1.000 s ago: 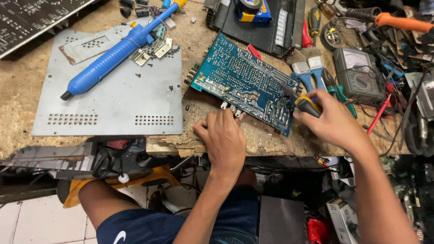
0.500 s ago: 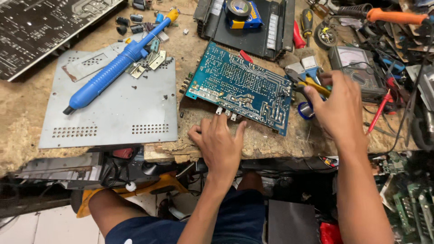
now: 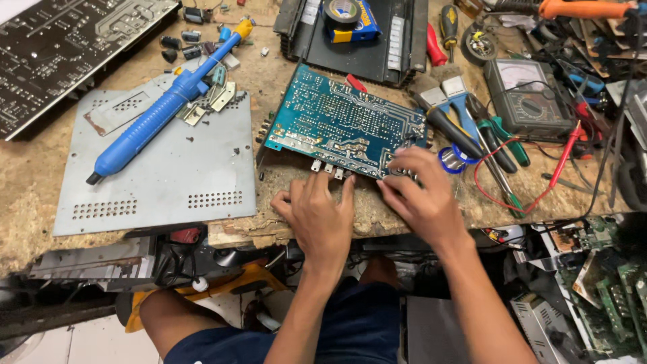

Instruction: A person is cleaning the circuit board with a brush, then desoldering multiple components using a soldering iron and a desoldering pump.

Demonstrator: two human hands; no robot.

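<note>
A blue-green circuit board [image 3: 340,125] lies solder side up on the worn wooden bench [image 3: 40,182]. My left hand [image 3: 317,216] rests flat on the bench just below the board, fingertips touching its near edge by the small metal connectors. My right hand [image 3: 421,199] covers the board's near right corner, fingers spread, with nothing in it. A spool of solder [image 3: 451,158] sits just right of that hand.
A grey metal cover plate [image 3: 162,182] lies left with a blue desoldering pump [image 3: 162,108] across it. Brushes [image 3: 441,111], screwdrivers [image 3: 499,138], a multimeter [image 3: 529,98] with red lead, black chassis [image 3: 377,47] with tape roll and a second board [image 3: 60,47] surround it.
My right hand left the tools at the right and came down left onto the board's corner, now empty. My left hand stayed at the board's near edge.
</note>
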